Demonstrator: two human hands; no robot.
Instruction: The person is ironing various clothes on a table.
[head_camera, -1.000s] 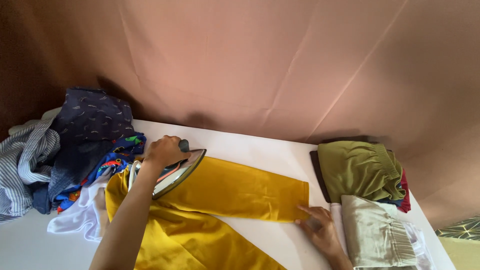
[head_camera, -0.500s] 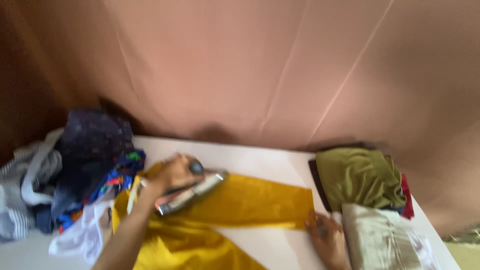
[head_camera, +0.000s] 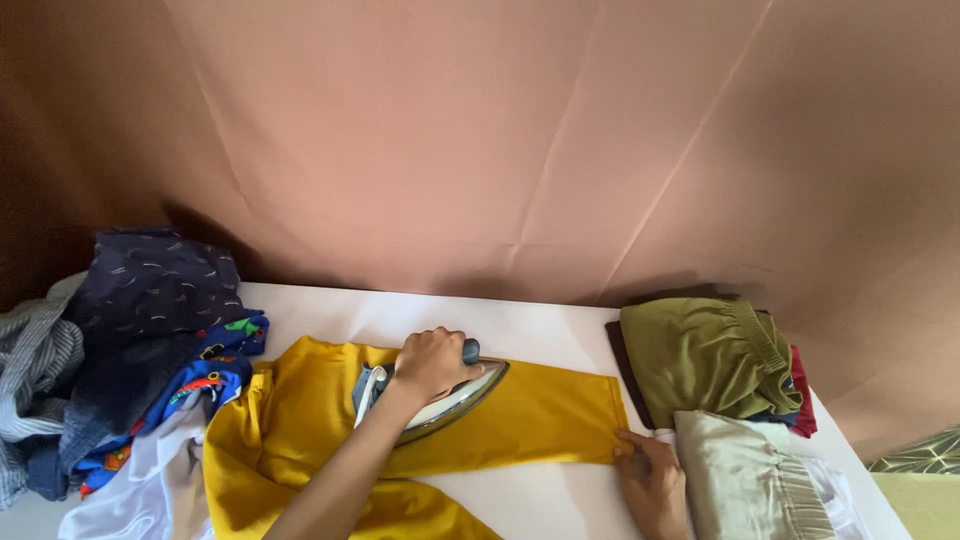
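Note:
A mustard-yellow garment (head_camera: 300, 430) lies spread on the white table (head_camera: 540, 325), one sleeve (head_camera: 560, 420) stretched out to the right. My left hand (head_camera: 430, 362) grips the dark handle of a silver iron (head_camera: 455, 395), which rests on the sleeve near its middle, tip pointing right. My right hand (head_camera: 650, 478) lies flat on the table, its fingers pinning the sleeve's cuff end.
A heap of unfolded clothes (head_camera: 120, 340), navy, striped, blue-patterned and white, sits at the left. Folded olive (head_camera: 705, 355) and beige (head_camera: 750, 470) garments are stacked at the right, close to my right hand. A brown cloth backdrop (head_camera: 500, 140) hangs behind the table.
The iron has slid right along the sleeve, from the shoulder area toward the middle. My right hand still holds the cuff. The camera view shifted a little.

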